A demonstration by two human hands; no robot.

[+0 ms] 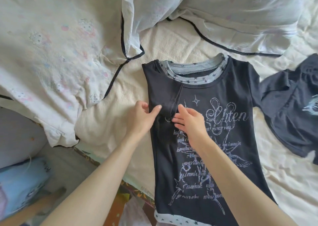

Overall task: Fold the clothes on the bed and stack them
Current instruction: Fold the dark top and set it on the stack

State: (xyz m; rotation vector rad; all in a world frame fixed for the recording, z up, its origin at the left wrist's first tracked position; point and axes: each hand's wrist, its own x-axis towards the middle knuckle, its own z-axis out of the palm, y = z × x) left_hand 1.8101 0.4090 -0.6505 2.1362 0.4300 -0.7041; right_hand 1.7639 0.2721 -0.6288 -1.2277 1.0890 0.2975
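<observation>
left hand (143, 113): thumb and fingers pinching a fold of the black shirt (197, 139), forearm bare, reaching in from lower left | right hand (190, 120): fingers straight, lying flat on the shirt, forearm bare, from lower right

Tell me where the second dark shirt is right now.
In the head view the second dark shirt lies crumpled at the right edge of the bed sheet, just right of the printed black T-shirt.

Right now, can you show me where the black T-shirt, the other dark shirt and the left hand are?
black T-shirt (228, 139): head view, on the printed chest.
other dark shirt (292, 115): head view, on its crumpled middle.
left hand (142, 117): head view, on its back, thumb pinching the folded sleeve.
</observation>
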